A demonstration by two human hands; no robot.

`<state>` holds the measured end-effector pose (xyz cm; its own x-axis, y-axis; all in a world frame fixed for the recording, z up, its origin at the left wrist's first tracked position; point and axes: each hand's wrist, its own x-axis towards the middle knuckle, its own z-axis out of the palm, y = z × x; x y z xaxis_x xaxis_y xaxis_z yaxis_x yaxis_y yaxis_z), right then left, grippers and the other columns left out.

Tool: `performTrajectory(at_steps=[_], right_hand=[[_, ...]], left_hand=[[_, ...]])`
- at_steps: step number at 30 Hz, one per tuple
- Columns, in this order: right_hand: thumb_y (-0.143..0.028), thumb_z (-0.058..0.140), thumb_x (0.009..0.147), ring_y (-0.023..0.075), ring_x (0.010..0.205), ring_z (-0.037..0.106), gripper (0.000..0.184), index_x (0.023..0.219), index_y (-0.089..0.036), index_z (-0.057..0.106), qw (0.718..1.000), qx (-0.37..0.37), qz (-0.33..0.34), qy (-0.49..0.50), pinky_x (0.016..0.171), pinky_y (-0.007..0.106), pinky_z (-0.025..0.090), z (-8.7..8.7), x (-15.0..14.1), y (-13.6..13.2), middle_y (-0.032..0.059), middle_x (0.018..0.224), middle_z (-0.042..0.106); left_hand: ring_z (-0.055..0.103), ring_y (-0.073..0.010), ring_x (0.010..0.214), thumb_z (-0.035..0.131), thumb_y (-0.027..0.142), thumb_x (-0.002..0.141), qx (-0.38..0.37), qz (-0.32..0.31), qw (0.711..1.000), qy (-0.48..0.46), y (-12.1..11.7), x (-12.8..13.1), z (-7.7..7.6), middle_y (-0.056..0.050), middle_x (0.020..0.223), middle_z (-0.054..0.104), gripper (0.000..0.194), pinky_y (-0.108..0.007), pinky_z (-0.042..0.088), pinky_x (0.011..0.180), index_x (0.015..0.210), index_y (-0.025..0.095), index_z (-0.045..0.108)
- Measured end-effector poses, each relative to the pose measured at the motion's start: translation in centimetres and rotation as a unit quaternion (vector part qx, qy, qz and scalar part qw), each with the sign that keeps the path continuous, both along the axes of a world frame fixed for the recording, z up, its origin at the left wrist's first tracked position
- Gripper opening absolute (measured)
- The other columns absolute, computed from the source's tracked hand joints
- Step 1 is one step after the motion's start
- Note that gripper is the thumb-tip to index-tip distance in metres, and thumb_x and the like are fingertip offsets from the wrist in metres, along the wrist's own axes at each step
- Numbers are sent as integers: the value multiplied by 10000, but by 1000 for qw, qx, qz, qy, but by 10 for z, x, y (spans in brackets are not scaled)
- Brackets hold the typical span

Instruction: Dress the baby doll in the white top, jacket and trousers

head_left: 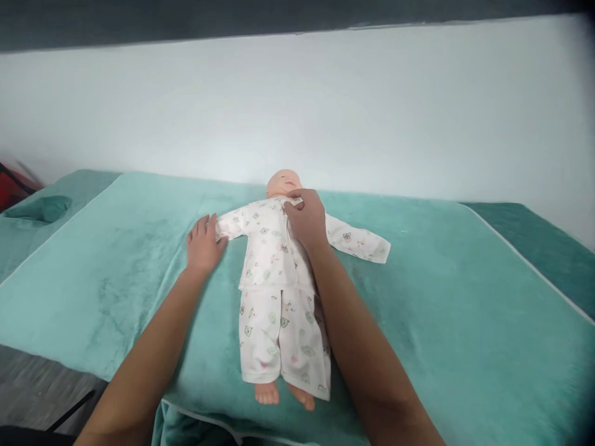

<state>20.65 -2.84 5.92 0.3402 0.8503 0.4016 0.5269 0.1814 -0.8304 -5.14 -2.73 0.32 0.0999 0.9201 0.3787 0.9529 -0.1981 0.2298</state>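
And here we are, with a baby doll [277,183] face-up on the green plush cover [446,303], mid-scene, head at the far side by the white wall [418,111], bare feet [266,394] near us. Our left hand [203,244] is at the cuff of the left sleeve [235,222], fingers slightly apart; we cannot tell whether it grips. Our right hand [309,223] is narrowly curled at the shirt [267,251] collar, and again we can't tell whether cloth is pinched.

Where's the danger? A hard pull at that cuff could twist the doll or drag the shirt askew, since the two hands sit at different parts. The right sleeve [360,243] lies outstretched with no hand on it, so it could fold under if the doll rolls. Our right forearm, close alongside the trousers [260,334], might snag them.

Brands? We spot small green and pink prints, but no readable writing or label.
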Motion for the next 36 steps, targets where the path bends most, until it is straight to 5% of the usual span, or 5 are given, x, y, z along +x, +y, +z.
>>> performTrajectory(at_steps=[6,13,22,28,36], right_hand=[[-209,494,815,165,806,577,205,974,-202,624,999,20,-42,22,845,343,495,-15,12,-15,64,1074,621],[-379,565,850,202,860,599,218,1001,-228,607,998,-58,-21,-28,844,376,480,-14,15,-15,66,1085,638],[-459,614,813,238,755,580,231,837,-258,503,984,-154,-8,-91,715,374,447,3,17,-1,43,868,664],[-361,551,804,185,688,538,116,754,-258,527,992,-123,16,-22,660,312,407,-4,29,4,-27,711,619],[-384,557,818,163,640,509,201,675,-244,540,994,-106,1,12,659,302,397,-8,28,8,-36,646,591]], left_hand=[[489,-380,1235,357,125,931,-13,77,994,73,7,-16,2,-212,1294,601,531,-525,383,994,1431,171,530],[477,-325,1307,425,21,780,80,88,987,-103,-3,-23,-1,-176,1367,553,614,-474,411,1063,1362,143,575],[625,-190,1055,471,229,949,102,-155,926,-328,6,85,42,-88,1149,657,289,-325,518,906,1146,189,678],[633,-189,839,607,343,891,-73,-165,913,-365,39,137,63,-53,955,730,217,-335,484,821,949,203,763],[574,-156,747,603,278,866,-68,-154,916,-364,37,141,57,-18,865,692,113,-302,443,728,849,203,686]])
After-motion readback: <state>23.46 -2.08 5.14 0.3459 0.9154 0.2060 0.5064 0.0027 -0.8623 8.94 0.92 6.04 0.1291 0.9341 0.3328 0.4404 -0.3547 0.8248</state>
